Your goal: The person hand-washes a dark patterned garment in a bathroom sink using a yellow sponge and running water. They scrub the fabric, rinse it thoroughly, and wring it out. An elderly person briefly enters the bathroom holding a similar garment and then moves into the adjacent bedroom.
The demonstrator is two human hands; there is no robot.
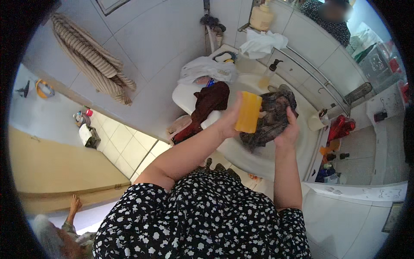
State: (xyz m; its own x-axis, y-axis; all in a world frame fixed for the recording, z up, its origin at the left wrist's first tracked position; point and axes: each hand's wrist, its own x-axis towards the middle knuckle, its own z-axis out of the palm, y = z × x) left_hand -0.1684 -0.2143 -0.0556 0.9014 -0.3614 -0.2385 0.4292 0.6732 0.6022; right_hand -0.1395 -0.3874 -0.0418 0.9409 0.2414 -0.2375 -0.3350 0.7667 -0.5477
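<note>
Over a white washbasin (312,142) I hold both hands up, side by side. My left hand (231,117) grips a yellow bar of soap (249,112), its broad face toward me. In my right hand (288,129) is a dark, wet-looking cloth (269,125), bunched up and partly sheer; its lower end hangs into the basin. The soap is close to the cloth's left side; whether they touch I cannot tell. A dark maroon cloth (211,103) drapes over the basin's left rim, beyond my left forearm.
Behind the basin stand a pump bottle (268,75) and a metal rail (319,75) with a white cloth (263,44). White fabric (202,69) lies at the back left. A beige towel (92,58) hangs on the left wall. Another person (60,237) is at the lower left.
</note>
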